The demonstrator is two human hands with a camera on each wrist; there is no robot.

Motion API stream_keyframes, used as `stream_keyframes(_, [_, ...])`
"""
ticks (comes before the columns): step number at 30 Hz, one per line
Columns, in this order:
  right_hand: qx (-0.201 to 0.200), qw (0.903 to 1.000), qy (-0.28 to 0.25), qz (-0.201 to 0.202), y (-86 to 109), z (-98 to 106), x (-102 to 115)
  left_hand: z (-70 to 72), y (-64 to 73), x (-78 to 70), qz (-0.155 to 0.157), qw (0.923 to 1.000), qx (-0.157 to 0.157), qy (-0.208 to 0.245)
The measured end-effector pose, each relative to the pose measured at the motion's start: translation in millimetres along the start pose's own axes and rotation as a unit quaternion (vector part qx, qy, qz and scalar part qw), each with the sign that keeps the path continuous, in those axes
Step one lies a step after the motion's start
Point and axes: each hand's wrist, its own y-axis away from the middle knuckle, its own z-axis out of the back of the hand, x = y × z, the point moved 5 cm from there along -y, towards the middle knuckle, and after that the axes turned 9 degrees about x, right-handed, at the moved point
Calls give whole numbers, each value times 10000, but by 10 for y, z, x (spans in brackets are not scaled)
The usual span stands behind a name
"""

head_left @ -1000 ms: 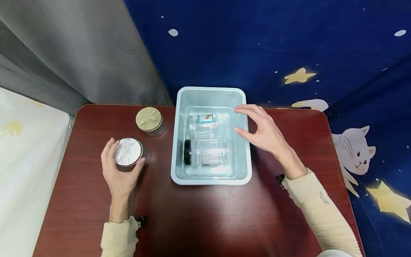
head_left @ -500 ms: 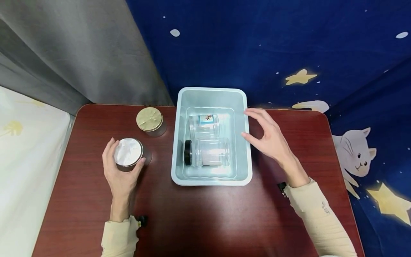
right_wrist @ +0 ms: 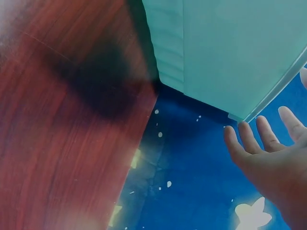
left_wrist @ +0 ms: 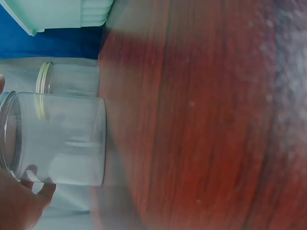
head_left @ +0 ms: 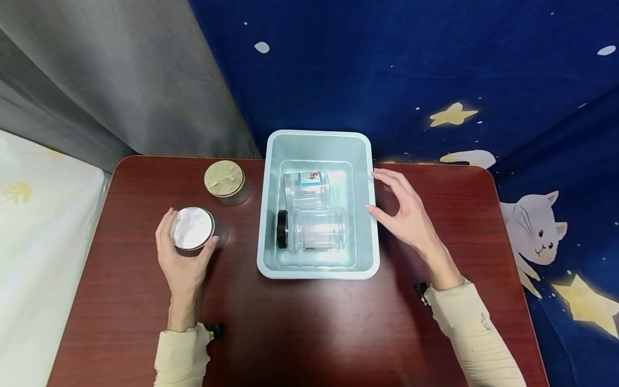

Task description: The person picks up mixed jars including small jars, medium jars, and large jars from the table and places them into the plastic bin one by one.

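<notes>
Head view: left fingers grip a clear, silvery-topped cylindrical jar.

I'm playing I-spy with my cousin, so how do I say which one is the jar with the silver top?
Find the dark red table, then the pale blue tub near its back edge. Left of the tub, look for the left hand: it grips the see-through jar you want. Unlike the gold-topped jar farther back, this one has a shiny silver top.
</notes>
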Motion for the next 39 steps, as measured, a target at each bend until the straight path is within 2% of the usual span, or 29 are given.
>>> stream_keyframes(7, [88,9999,-114,-35,87,-62,-21,-6,14,84,462,9982,-77,377])
stream_keyframes(14, [135,9980,-611,-82,170,-125,-78,-10,31,140,506,9972,-121,540])
stream_keyframes(21, [273,9938,-979,-443,219,-173,-129,-14,63,202,679,9957,-19,637])
stream_keyframes(25, [416,9897,-1130,-775,246,-215,-139,-6,80,221,852,9941,-24,674])
stream_keyframes(31, [658,9774,-1569,-1255,303,-306,-184,8,95,241,982,9916,-15,839])
stream_keyframes(39, [792,9697,-1897,-1317,341,-345,-246,-25,73,298,1155,9881,27,1013])
